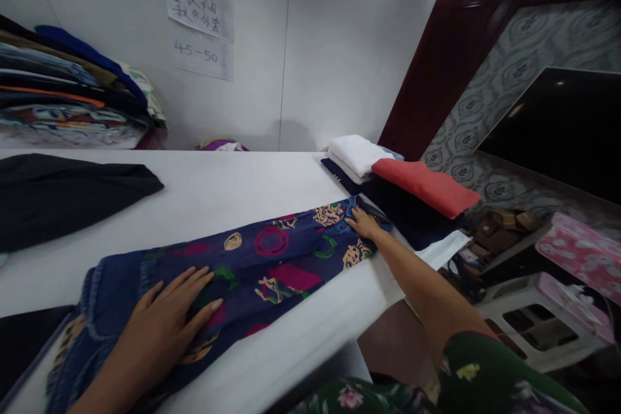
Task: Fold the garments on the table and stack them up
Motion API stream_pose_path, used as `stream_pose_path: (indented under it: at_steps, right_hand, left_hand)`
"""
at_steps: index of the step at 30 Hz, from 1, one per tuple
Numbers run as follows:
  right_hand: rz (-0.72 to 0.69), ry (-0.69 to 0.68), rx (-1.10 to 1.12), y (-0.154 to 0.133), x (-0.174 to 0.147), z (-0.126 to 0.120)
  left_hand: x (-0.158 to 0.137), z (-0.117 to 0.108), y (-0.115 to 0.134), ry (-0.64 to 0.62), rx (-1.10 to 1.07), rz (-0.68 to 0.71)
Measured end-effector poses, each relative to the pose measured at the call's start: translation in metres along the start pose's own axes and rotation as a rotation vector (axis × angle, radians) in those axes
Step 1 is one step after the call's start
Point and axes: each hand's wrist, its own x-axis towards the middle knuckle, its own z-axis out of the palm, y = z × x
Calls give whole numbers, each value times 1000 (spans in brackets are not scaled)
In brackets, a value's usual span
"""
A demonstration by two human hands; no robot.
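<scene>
Head: two hands, one garment

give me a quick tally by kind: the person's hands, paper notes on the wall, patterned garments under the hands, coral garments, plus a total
Hands: 2 (left hand, right hand)
Wall notes: 2 (upper note, lower note)
Patterned garment: 1
Coral garment: 1
Total: 6
</scene>
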Motion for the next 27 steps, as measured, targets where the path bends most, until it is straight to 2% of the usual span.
stream_pose_path:
  at_steps: [4,7,11,13,16,20,22,25,27]
  right_hand:
    - [24,-8,9,5,2,8]
    - [15,60,8,-7,-6,5]
    - [-155,185,74,-37,-22,12]
    - [-230,134,117,-48,-28,18]
    - [-234,51,150,-54,-32,24]
    - [-211,82,149,-68,-40,16]
    - [-291,148,165,-89,-52,9]
    - [-554,200,195,-136,-76,2]
    - [-721,169,189,-165,-90,3]
  left_hand:
    - [0,5,-1,25,-5,-3]
    - [0,7,0,24,14,-15]
    - [0,5,4,-4,7,-62]
    - [0,4,4,-21,-1,-71]
    - [0,5,4,2,-28,-70]
    - [-2,7,3,45,-54,-62]
    - [-3,7,4,48,-53,-66]
    - [-5,5,8,51,-40,-65]
    - [-6,3,11,45,-29,-65]
